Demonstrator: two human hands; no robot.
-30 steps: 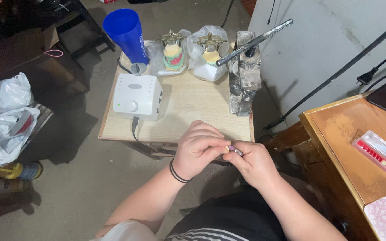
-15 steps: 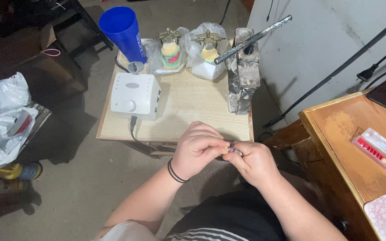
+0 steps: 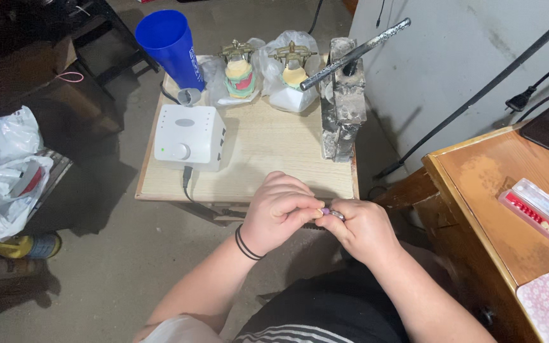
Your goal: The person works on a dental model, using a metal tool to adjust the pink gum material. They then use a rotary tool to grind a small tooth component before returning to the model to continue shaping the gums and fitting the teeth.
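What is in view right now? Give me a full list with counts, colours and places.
small table: 1, light wood, centre.
control box: 1, white with a round knob, table's left side.
cup: 1, blue, table's far left corner.
articulators with dental casts: 2, brass-coloured, in clear bags at the far edge.
press with long bar handle: 1, grey, table's right side.
desk: 1, brown wood, right.
tooth tray: 1, red with clear lid, on the desk.
plastic bags: 2, white, floor at left.
small piece: 1, purplish and metal, pinched between both hands.
left hand: black wristband.
right hand: bare.
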